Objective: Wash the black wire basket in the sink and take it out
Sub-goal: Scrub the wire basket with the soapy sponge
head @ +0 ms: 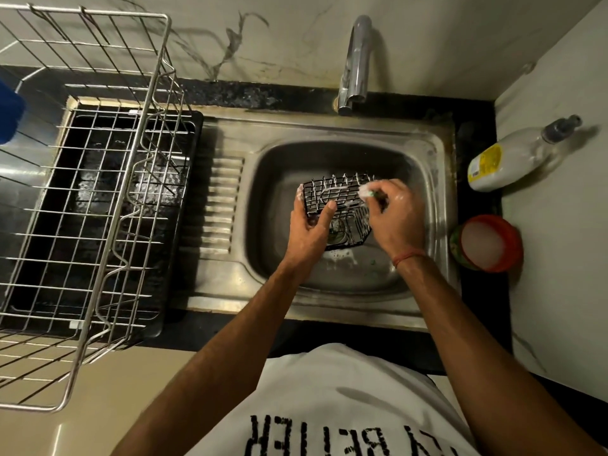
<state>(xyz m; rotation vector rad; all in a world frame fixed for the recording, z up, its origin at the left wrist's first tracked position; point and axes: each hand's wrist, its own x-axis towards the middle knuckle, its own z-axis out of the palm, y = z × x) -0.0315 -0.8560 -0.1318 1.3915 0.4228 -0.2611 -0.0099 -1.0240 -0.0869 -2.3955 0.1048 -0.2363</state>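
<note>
The black wire basket (339, 195) is held tilted over the bowl of the steel sink (329, 278), streaked with white foam. My left hand (309, 232) grips its left side, thumb across the wires. My right hand (393, 215) holds a foamy green scrub pad (367, 191) against the basket's upper right corner. The basket's lower part is partly hidden behind both hands. No water runs from the tap (357, 64).
A large steel dish rack (98, 199) stands on a black drip tray (177, 225) to the left of the sink. On the right counter a dish soap bottle (513, 156) lies tipped over, and an orange-rimmed tub of white soap (487, 243) stands nearer to me.
</note>
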